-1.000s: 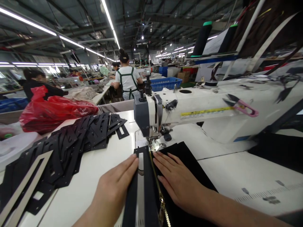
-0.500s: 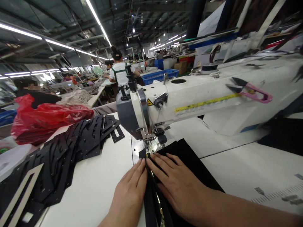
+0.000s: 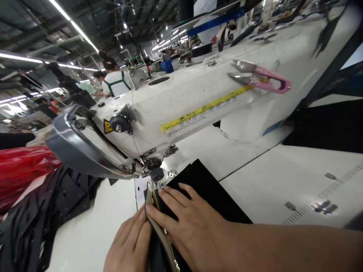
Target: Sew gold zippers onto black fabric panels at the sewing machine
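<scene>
Head view takes in a white tabletop (image 3: 90, 219) that fills the lower part and runs out of sight at its near edge. Across its far side stands a white sewing machine (image 3: 198, 98), its arm reaching from the right towards the left. At the tabletop's left side lies a heap of black strips (image 3: 56, 204), with a red plastic bag (image 3: 25, 162) beyond, towards the far left corner. The work is in the middle: a black panel (image 3: 210, 192) lies flat to the right of the needle area, one corner pointing to the far edge. The right hand (image 3: 193, 223) rests on it with fingers slightly spread, pressing rather than gripping, the index finger against a pale-edged strip (image 3: 162, 241) that stands curled up. The left hand (image 3: 130, 241) lies along that strip's left side, fingers close together; whether they pinch it I cannot tell. Between strip and panel runs a gold-toothed zip (image 3: 155, 199), leading up to the foot, whose needle is hidden. This looks like the lining-up and feeding step of a seam beside the zip; the next move would seem to call for the strip laid down flush and both layers guided straight. Pink-handled snips (image 3: 259, 75) rest against the arm.
</scene>
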Action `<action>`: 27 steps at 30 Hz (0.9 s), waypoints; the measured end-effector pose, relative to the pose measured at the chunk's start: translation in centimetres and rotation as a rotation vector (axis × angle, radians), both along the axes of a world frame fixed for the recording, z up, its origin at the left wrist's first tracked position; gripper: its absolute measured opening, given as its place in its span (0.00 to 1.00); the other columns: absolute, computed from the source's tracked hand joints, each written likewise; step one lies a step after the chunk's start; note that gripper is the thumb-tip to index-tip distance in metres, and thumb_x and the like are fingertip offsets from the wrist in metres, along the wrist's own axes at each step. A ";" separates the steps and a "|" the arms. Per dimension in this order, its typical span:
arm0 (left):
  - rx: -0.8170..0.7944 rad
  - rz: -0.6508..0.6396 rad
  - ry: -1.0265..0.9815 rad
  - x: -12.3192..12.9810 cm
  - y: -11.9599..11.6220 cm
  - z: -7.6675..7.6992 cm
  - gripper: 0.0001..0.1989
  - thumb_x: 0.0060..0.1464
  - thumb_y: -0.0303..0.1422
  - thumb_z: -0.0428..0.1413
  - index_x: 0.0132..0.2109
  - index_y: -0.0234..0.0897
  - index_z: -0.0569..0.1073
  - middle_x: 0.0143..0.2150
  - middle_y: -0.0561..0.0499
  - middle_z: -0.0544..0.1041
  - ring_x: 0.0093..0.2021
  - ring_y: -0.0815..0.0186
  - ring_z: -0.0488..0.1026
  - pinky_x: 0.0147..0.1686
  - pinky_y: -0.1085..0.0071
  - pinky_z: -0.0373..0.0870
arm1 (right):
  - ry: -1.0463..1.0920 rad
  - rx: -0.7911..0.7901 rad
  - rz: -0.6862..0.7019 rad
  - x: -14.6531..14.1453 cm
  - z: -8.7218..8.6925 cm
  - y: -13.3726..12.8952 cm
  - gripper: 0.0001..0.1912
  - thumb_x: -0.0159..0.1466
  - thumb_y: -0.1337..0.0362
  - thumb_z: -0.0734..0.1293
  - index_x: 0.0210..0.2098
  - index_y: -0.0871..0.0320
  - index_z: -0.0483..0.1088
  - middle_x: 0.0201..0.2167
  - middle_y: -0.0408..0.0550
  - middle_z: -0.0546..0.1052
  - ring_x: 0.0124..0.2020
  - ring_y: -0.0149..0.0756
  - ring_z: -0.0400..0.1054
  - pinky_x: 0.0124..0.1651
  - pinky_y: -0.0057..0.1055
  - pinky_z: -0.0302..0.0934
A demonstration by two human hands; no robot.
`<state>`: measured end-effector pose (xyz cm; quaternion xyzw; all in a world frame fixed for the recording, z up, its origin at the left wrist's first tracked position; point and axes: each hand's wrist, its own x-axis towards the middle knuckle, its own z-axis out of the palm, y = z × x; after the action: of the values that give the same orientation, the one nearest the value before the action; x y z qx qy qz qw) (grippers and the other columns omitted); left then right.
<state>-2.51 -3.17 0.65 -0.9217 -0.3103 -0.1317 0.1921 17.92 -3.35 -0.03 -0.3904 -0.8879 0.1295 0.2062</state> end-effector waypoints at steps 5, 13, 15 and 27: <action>-0.033 0.008 0.002 0.0 0.1 0.1 0.17 0.58 0.30 0.41 0.51 0.34 0.67 0.46 0.41 0.74 0.45 0.58 0.72 0.41 0.66 0.71 | 0.016 0.008 -0.009 0.0 0.0 -0.1 0.24 0.67 0.60 0.52 0.61 0.58 0.51 0.60 0.59 0.57 0.60 0.48 0.49 0.58 0.51 0.43; -0.063 0.066 -0.003 0.9 -0.5 0.3 0.16 0.57 0.26 0.40 0.49 0.33 0.67 0.48 0.41 0.73 0.47 0.58 0.71 0.43 0.66 0.71 | 0.026 0.002 -0.007 0.1 0.0 -0.2 0.25 0.66 0.63 0.53 0.61 0.66 0.50 0.61 0.60 0.55 0.62 0.45 0.46 0.61 0.49 0.40; -0.084 0.103 -0.018 1.1 -0.8 0.3 0.17 0.57 0.24 0.40 0.51 0.32 0.65 0.50 0.40 0.72 0.49 0.58 0.71 0.44 0.65 0.71 | -0.022 -0.026 0.023 0.2 0.4 -0.2 0.26 0.65 0.65 0.54 0.60 0.71 0.50 0.62 0.62 0.52 0.63 0.45 0.43 0.62 0.47 0.37; -0.049 0.082 -0.266 1.4 -1.0 -1.2 0.16 0.56 0.21 0.42 0.46 0.33 0.69 0.47 0.39 0.74 0.48 0.59 0.72 0.47 0.56 0.71 | -0.117 0.130 0.021 -0.2 -0.7 -0.8 0.30 0.60 0.72 0.56 0.62 0.61 0.51 0.62 0.54 0.52 0.63 0.44 0.44 0.61 0.49 0.45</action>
<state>-1.12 -4.18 -0.57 -0.8870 -0.3736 -0.2372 0.1316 17.75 -4.11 -0.75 -0.3737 -0.9090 0.0508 0.1776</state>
